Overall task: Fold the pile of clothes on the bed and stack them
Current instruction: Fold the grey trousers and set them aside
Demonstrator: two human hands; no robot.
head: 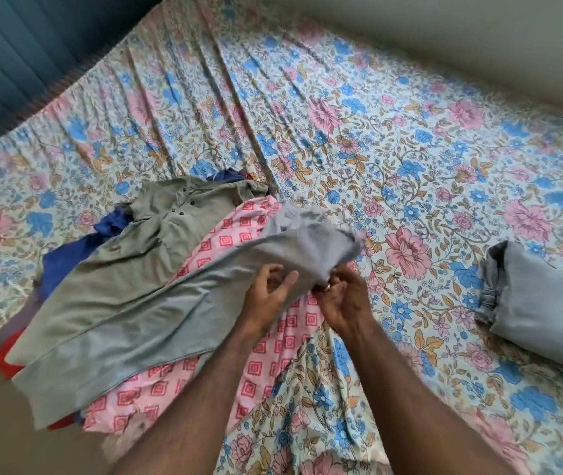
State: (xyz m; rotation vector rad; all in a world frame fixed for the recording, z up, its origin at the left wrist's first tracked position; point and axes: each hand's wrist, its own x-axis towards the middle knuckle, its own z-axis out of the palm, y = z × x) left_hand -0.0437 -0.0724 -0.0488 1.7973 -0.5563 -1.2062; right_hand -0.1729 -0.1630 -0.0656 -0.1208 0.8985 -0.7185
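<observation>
Both hands meet at one end of the grey garment (156, 313): my left hand (269, 289) pinches its edge with curled fingers, and my right hand (341, 303) seems to grip the same bunched end, though cloth hides those fingers partly. That garment lies draped across the pile of clothes (129, 286) near the bed's front edge, its far end trailing left. If I lift now, the long tail could drag the pink patterned piece (266, 354) beneath it, or pull the olive shirt (156, 231) and blue clothes (64, 258) off the edge, where something red (2, 358) already hangs low. Holding only one end, I risk a crooked fold. To my right, well apart, one folded grey piece (540, 303) rests on the floral bedsheet (376, 138). Beyond, the sheet runs wrinkled toward the wall (444, 29).
</observation>
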